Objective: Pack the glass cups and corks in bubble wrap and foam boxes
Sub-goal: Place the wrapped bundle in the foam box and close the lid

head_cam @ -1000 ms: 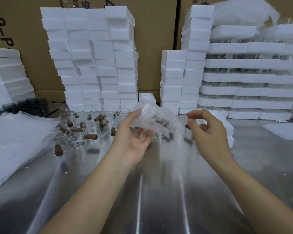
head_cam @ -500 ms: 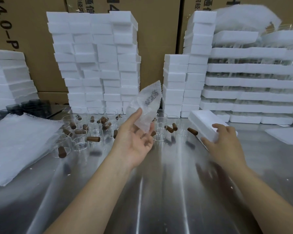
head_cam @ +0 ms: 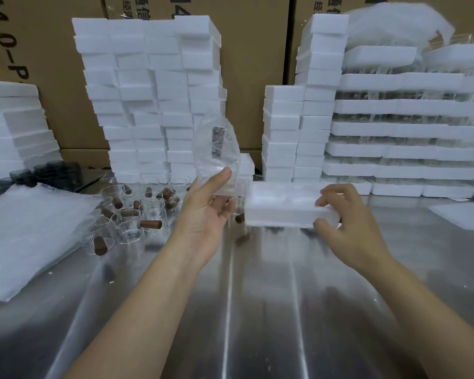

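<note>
My left hand (head_cam: 207, 212) holds a bubble-wrapped glass cup (head_cam: 216, 151) upright above the table; a brown cork shows through the wrap. My right hand (head_cam: 345, 220) grips the right end of a white foam box (head_cam: 279, 206), which is lifted just over the steel table (head_cam: 257, 310), right of the wrapped cup. Several bare glass cups (head_cam: 129, 228) and loose brown corks (head_cam: 151, 224) lie in a cluster left of my left hand. A pile of bubble wrap sheets (head_cam: 30, 228) lies at the far left.
Tall stacks of white foam boxes (head_cam: 153, 99) stand along the back, with more stacks (head_cam: 394, 127) at the right and at the left edge (head_cam: 14, 127). Cardboard cartons (head_cam: 255, 64) form the back wall. Dark glass cups (head_cam: 39, 173) sit at the back left. A flat foam sheet (head_cam: 463, 214) lies at right.
My left hand turned the wrapped cup upright and raised it. My right hand let go of the wrap, reached right, took a foam box and brought it toward the middle.
</note>
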Demonstrator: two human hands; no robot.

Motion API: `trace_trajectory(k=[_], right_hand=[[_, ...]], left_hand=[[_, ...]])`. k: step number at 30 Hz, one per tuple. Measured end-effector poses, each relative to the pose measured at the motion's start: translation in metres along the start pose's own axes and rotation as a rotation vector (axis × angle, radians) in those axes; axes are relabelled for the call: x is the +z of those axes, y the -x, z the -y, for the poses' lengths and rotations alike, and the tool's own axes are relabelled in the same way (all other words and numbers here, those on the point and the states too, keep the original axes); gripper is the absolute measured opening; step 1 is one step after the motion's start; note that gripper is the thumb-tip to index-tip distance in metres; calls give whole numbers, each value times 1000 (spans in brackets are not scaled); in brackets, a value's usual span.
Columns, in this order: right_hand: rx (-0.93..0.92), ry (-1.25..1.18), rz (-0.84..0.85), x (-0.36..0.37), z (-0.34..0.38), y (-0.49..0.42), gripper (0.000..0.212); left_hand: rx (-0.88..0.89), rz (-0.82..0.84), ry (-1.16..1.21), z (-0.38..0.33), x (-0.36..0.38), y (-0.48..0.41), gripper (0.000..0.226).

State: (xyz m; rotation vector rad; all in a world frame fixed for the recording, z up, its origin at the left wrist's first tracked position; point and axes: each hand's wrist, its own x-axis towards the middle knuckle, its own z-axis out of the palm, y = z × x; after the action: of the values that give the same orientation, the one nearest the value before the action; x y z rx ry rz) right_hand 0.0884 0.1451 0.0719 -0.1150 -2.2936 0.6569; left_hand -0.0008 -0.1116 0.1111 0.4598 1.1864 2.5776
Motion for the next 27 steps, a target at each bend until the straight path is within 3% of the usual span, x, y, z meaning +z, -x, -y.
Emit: trace_trajectory(k=[5, 7, 11, 15, 21, 27], right_hand=[[-79, 15, 291, 6, 3, 3, 26], [-52, 44, 408, 8, 4, 4, 22], [20, 102, 555, 14, 5, 7, 19], [32, 109, 579, 15, 4, 8, 18], [31, 115, 581, 13, 7, 7, 16], [29, 121, 582, 12, 8, 7, 15]], left_hand=[[-23, -21, -200, -4, -6, -2, 54], [-16, -31, -375, -2, -8, -2, 64], [150, -50, -790, 14, -16, -8, 56], [177, 48, -1059, 26, -26, -12, 65], [-13, 194, -1361, 29, -31, -14, 92], [-47, 213, -1409, 26, -32, -14, 92]])
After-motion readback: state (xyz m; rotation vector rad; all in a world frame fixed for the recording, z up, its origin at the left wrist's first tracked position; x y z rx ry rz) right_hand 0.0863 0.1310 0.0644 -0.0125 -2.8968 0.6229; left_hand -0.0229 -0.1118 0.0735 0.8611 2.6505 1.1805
